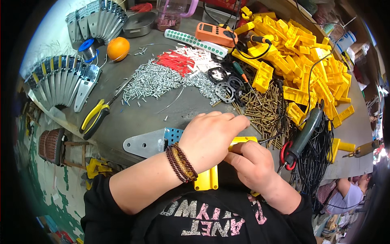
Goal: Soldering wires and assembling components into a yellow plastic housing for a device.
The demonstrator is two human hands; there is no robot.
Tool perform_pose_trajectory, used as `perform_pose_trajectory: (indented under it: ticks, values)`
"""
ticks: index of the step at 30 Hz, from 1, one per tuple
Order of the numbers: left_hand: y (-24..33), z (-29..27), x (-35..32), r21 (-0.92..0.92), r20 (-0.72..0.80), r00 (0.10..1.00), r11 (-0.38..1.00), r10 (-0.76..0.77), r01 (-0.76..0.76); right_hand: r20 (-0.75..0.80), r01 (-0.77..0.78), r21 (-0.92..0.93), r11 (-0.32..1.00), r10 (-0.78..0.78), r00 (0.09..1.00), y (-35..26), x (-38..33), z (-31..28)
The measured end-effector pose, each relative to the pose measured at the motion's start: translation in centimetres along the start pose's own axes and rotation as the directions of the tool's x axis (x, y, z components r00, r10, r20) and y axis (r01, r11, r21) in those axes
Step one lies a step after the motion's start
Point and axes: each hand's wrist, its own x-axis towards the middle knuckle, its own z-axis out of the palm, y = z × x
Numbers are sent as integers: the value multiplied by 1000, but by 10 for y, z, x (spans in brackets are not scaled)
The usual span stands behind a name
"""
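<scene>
A yellow plastic housing lies in front of my body, mostly covered by my hands. My left hand reaches across its top with curled fingers; whatever its fingertips hold is hidden. My right hand is closed at the right side of the housing, thumb and fingers pressed against its edge. From beneath my left hand, a grey tapered metal plate with holes sticks out to the left, beside a blue perforated piece. Just beyond my hands are a pile of brass-coloured screws and several black rings.
Silver screws, red sleeves and white sleeves are heaped mid-table. Yellow-handled pliers lie left, near fanned metal plates. Yellow housings pile up at right, with a soldering iron, black cables and an orange meter.
</scene>
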Motion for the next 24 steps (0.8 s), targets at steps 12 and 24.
perform_pose_trajectory:
  ticks: [12,24]
  values:
    - [0,1,-3,80,-35,999,996,-35,37,-119,-94,193,977,118,986,-14,-4,6]
    - [1,-3,-3,88,69,995,994,-66,60,204,-423,525,738,374,905,33,99,-43]
